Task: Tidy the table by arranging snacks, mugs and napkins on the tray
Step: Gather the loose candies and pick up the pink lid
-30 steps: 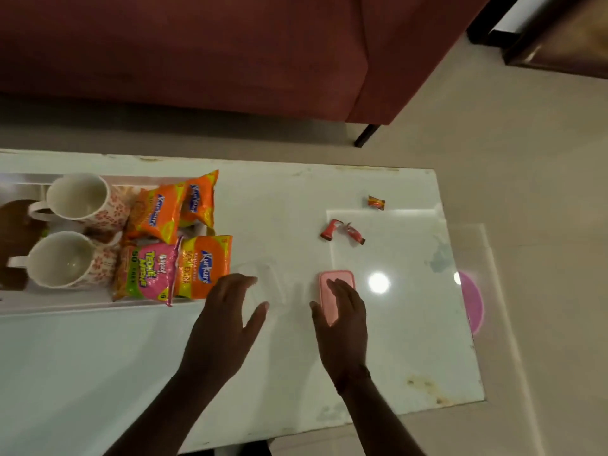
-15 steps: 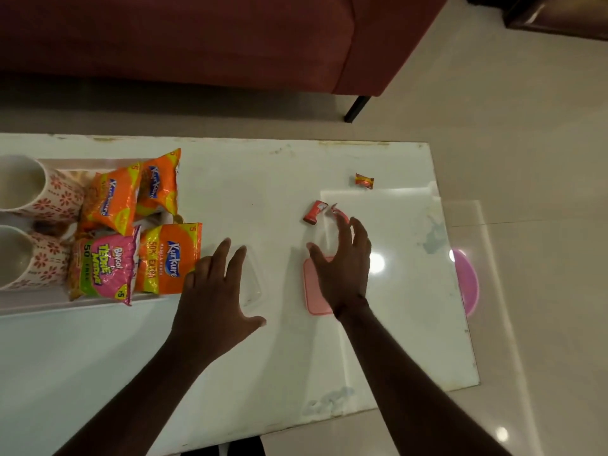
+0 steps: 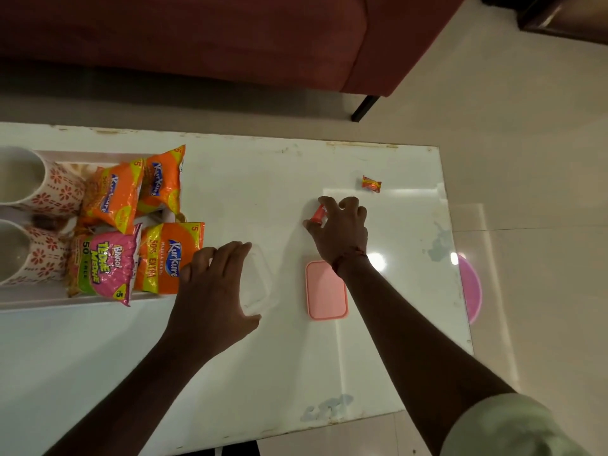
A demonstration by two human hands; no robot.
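My right hand (image 3: 342,232) is stretched out over the white table (image 3: 263,373), its thumb and fingers closed around a small red candy (image 3: 318,214). An orange candy (image 3: 371,184) lies apart, farther right. My left hand (image 3: 214,291) is spread flat over a clear plastic box (image 3: 258,284), fingers apart. Between my arms lies a pink lid (image 3: 325,292). The white tray (image 3: 49,301) at the left holds two flowered mugs (image 3: 56,192) (image 3: 42,258), three orange Kurkure packets (image 3: 164,258) and a pink Bingo packet (image 3: 102,268).
A dark red sofa (image 3: 197,37) runs along the far side, with one black leg (image 3: 363,108) near the table's far right corner. A pink round object (image 3: 472,287) shows below the table's right edge. Pale floor tiles lie to the right.
My right hand has left the pink lid, reached forward and closed on the red candy. My left hand has moved onto the clear box. The view has shifted right.
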